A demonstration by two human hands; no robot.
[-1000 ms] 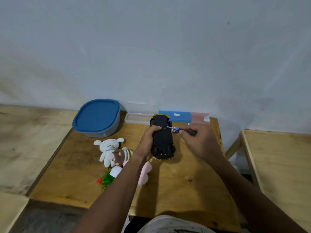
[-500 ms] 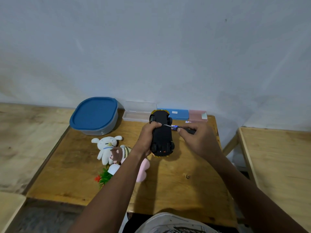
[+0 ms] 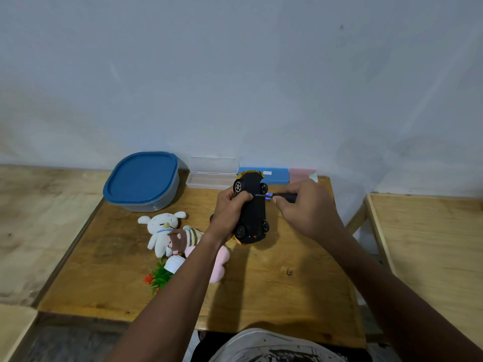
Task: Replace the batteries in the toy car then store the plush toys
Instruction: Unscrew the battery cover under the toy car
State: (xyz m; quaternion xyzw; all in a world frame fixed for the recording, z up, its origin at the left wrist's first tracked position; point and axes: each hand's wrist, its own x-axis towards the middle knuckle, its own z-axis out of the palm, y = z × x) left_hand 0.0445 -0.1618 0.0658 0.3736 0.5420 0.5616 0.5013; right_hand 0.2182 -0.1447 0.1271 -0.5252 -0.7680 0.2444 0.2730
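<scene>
Black plastic toy car [image 3: 252, 212] being held belly-up for unscrewing.

The left hand [image 3: 230, 211] is wrapping its fingers round the car's side to steady it; the right hand [image 3: 300, 205] is pinching a slim metal screwdriver [image 3: 274, 195], tip probably meeting the underside just beyond the left fingertips. Soft plush toys [image 3: 172, 236] are lying on the wooden table [image 3: 287, 283] left of the fingers.

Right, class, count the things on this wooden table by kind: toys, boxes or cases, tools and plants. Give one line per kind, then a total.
Plush toys: 3: white bunny, striped brown plush, pink plush
Toy cars: 1: toy car, upside down in the left hand
Containers and cases: 4: blue-lidded tub, clear case, blue case, pink case
Screwdrivers: 1: screwdriver in the right hand
Small potted plants: 1: plant
Total: 10
</scene>
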